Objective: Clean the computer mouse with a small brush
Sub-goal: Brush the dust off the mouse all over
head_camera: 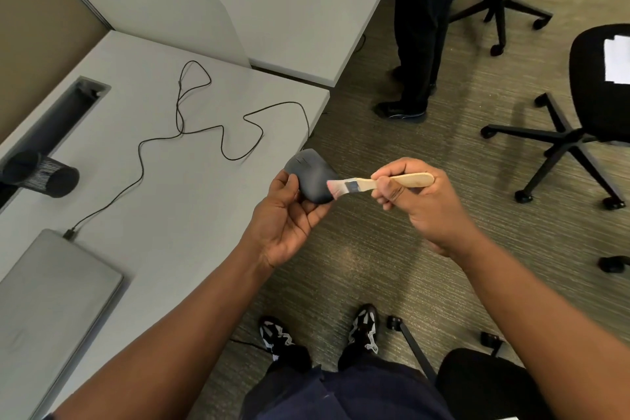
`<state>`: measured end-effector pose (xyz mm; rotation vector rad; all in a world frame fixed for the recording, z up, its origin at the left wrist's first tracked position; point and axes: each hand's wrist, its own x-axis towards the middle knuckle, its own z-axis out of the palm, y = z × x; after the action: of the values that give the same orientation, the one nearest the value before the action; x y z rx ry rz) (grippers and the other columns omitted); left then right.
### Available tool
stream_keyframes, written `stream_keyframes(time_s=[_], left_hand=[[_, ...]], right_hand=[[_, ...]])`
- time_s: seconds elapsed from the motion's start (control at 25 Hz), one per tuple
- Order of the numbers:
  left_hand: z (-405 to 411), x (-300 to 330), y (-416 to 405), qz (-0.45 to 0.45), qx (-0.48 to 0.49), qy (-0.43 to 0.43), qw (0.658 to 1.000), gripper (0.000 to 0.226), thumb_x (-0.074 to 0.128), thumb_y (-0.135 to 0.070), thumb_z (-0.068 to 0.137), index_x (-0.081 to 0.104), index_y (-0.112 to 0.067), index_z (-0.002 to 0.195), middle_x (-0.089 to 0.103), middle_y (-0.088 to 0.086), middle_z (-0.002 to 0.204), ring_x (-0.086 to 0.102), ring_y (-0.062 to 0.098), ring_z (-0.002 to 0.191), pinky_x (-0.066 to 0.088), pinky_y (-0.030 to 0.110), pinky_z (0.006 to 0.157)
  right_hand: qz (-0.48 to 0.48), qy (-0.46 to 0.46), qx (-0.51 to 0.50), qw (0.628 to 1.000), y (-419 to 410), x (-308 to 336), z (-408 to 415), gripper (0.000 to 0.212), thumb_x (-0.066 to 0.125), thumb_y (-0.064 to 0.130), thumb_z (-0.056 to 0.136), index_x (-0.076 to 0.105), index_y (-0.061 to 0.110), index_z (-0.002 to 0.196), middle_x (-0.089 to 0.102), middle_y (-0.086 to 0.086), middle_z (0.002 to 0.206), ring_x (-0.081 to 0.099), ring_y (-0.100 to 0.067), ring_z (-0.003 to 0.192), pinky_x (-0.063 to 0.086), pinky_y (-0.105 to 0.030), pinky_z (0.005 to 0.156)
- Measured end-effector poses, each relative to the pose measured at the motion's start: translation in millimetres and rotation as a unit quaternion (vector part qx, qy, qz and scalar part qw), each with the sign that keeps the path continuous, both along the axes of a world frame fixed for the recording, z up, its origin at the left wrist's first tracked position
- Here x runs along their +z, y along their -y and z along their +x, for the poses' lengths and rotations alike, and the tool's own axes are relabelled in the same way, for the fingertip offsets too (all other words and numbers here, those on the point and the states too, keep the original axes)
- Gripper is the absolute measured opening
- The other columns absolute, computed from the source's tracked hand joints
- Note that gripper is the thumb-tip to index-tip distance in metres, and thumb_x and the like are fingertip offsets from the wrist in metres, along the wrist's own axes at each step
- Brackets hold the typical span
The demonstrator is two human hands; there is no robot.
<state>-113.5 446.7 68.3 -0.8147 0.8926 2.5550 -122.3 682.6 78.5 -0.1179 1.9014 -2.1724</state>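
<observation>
While my left hand (pixel 289 211) cups the mouse (pixel 312 176) clear of the surface (pixel 191 201), fingers curled beneath, my right hand (pixel 414 196) pinches the brush (pixel 378 183) so its bristles reach the shell.

— What sits on the grey desk (pixel 191 201)?
— A closed laptop (pixel 51 297) at its near end, a black cable (pixel 218 133) looping beyond, a mesh pen cup (pixel 44 174) lying tipped over.
— Beside the desk?
— Two black office chairs (pixel 593 106).

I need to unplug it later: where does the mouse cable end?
In the head view, the black cable snakes across the desk and plugs into the closed laptop at lower left.
</observation>
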Motion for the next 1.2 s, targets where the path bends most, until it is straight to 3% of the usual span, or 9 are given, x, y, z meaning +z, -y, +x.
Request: stream_keyframes(time_s=[0.16,0.28,0.44,0.64,0.72,0.84,0.92,1.04,1.2], left_hand=[[5,1,0,-0.039,-0.066,-0.032,0.997,0.054,0.059,-0.022,0.095,0.052,-0.021,0.148,0.075,0.014,0.131,0.078,0.032,0.107,0.068,0.044,0.078],[6,1,-2,-0.068,-0.100,-0.049,0.991,0.053,0.059,-0.024,0.095,0.051,-0.027,0.147,0.077,0.009,0.125,0.079,0.031,0.103,0.068,0.046,0.080],[6,-1,-2,-0.089,-0.121,-0.049,0.987,0.058,0.059,-0.022,0.096,0.045,-0.033,0.152,0.076,0.011,0.128,0.078,0.037,0.104,0.067,0.051,0.081],[8,-6,4,-0.089,-0.146,-0.050,0.984,0.052,0.058,-0.022,0.098,0.050,-0.036,0.148,0.075,0.010,0.132,0.077,0.038,0.109,0.067,0.050,0.081],[8,-5,4,-0.080,-0.167,-0.056,0.981,0.052,0.059,-0.020,0.099,0.053,-0.039,0.147,0.077,0.009,0.129,0.074,0.042,0.114,0.066,0.053,0.084],[7,-4,3,-0.102,-0.201,-0.053,0.973,0.063,0.062,-0.010,0.099,0.047,-0.037,0.155,0.071,0.015,0.137,0.071,0.047,0.119,0.066,0.053,0.082],[6,-4,-1,-0.147,-0.220,-0.058,0.963,0.068,0.062,-0.001,0.099,0.047,-0.037,0.155,0.059,0.019,0.144,0.071,0.046,0.118,0.066,0.052,0.079],[0,-3,-3,-0.186,-0.224,-0.069,0.954,0.069,0.062,0.006,0.100,0.048,-0.036,0.153,0.056,0.016,0.148,0.070,0.042,0.122,0.065,0.052,0.079],[-2,1,1,-0.189,-0.221,-0.065,0.955,0.081,0.065,0.014,0.094,0.044,-0.035,0.156,0.056,0.020,0.150,0.068,0.045,0.124,0.065,0.052,0.081]], right_hand=[[0.068,-0.014,-0.036,0.997,1,-3,-7,0.009,0.072,0.015,0.097,0.077,0.023,0.095,0.074,-0.002,0.083,0.065,-0.015,0.079,0.055,-0.026,0.069],[0.043,-0.046,-0.056,0.996,5,2,-9,0.012,0.071,0.017,0.098,0.077,0.028,0.099,0.073,-0.005,0.086,0.065,-0.016,0.080,0.055,-0.025,0.069],[0.138,-0.093,0.043,0.985,6,14,-15,0.017,0.072,0.013,0.099,0.078,0.029,0.098,0.072,0.005,0.085,0.060,-0.008,0.072,0.048,-0.022,0.064],[0.173,-0.093,0.126,0.972,-13,26,-26,0.007,0.072,0.024,0.098,0.079,0.026,0.096,0.071,-0.017,0.083,0.060,-0.049,0.074,0.050,-0.056,0.060],[0.162,-0.118,0.073,0.977,-9,27,-30,0.013,0.073,0.015,0.099,0.079,0.026,0.099,0.072,-0.003,0.084,0.064,-0.036,0.073,0.051,-0.048,0.062],[0.196,-0.148,0.059,0.968,8,26,-35,0.020,0.074,0.010,0.097,0.077,0.028,0.103,0.073,0.013,0.094,0.067,-0.002,0.085,0.051,-0.020,0.075],[0.222,-0.143,0.095,0.960,17,26,-36,0.018,0.074,0.010,0.096,0.078,0.027,0.103,0.075,0.013,0.095,0.069,-0.002,0.091,0.052,-0.019,0.080],[0.198,-0.106,0.174,0.959,16,30,-36,0.011,0.074,0.010,0.096,0.080,0.020,0.098,0.074,0.011,0.081,0.064,0.000,0.073,0.050,-0.017,0.068],[0.170,-0.043,0.177,0.968,-6,37,-39,0.012,0.073,0.007,0.096,0.079,0.016,0.090,0.074,-0.013,0.077,0.061,-0.014,0.065,0.049,-0.028,0.060]])
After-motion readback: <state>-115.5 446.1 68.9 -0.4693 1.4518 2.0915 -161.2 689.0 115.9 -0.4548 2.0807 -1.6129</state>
